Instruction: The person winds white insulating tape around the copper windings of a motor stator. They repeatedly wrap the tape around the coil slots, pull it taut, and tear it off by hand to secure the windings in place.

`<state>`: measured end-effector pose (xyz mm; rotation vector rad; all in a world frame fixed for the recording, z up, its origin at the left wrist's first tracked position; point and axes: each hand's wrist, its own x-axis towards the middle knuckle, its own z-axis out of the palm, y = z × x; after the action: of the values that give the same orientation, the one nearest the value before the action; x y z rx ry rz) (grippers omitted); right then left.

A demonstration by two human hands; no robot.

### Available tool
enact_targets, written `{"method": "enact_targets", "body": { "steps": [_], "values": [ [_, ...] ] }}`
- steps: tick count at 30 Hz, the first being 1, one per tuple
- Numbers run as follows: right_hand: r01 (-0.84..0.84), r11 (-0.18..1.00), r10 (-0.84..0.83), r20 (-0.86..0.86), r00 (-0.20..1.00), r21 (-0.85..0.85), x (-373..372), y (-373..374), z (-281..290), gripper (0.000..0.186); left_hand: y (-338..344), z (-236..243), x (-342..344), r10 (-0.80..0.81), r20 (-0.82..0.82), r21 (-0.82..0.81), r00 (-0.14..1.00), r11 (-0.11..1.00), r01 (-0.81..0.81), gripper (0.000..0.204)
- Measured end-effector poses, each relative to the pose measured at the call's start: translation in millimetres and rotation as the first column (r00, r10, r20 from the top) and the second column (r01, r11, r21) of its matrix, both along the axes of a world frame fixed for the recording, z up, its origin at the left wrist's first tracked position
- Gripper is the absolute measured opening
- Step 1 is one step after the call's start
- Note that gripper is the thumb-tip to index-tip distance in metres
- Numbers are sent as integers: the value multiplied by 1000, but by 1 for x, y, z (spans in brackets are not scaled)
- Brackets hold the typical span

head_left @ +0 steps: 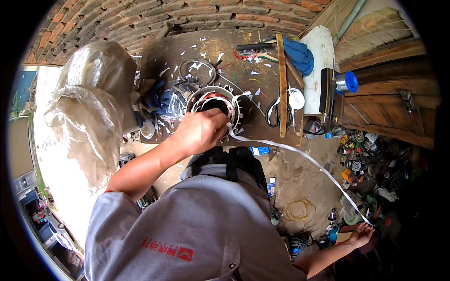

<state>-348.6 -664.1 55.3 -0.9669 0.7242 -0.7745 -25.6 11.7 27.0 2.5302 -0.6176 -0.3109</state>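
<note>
A motor stator [237, 122] sits at the bench's near edge, with red and white wire coils [206, 96] inside its ring and white slips round the rim. My left hand [202, 130] is closed over its near side, the fingertips pinching a white lacing tape [300, 152] beside the coils. From there the tape runs in a long curve to the lower right. Out at arm's length, my right hand [361, 235] has its fingers closed on the far part of the tape. The left fingers partly hide the stator's inside.
On the wooden bench [220, 47] lie white paper scraps, a wooden strip [282, 84], scissors [294, 127], a tape roll [296, 99] and blue gloves [299, 55]. A solder spool [347, 83] stands right. Plastic sheeting [89, 93] bulges left; clutter [358, 164] fills the floor at right.
</note>
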Motion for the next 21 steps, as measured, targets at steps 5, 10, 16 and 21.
{"method": "enact_targets", "body": {
  "steps": [5,10,16,21],
  "values": [
    [-80,997,79,-40,996,-3,74,25,-15,20,4,1,23,157,-285,74,946,987,-141,23],
    [-268,962,266,49,963,52,104,0,-46,20,-7,-4,41,105,-438,251,893,968,9,22],
    [-348,930,337,101,936,117,149,-3,-71,22,-19,-7,48,280,-551,371,786,926,-70,23],
    [-429,893,418,102,903,137,203,27,-69,24,-22,-19,40,252,-253,511,934,855,-92,20]
  ]
}}
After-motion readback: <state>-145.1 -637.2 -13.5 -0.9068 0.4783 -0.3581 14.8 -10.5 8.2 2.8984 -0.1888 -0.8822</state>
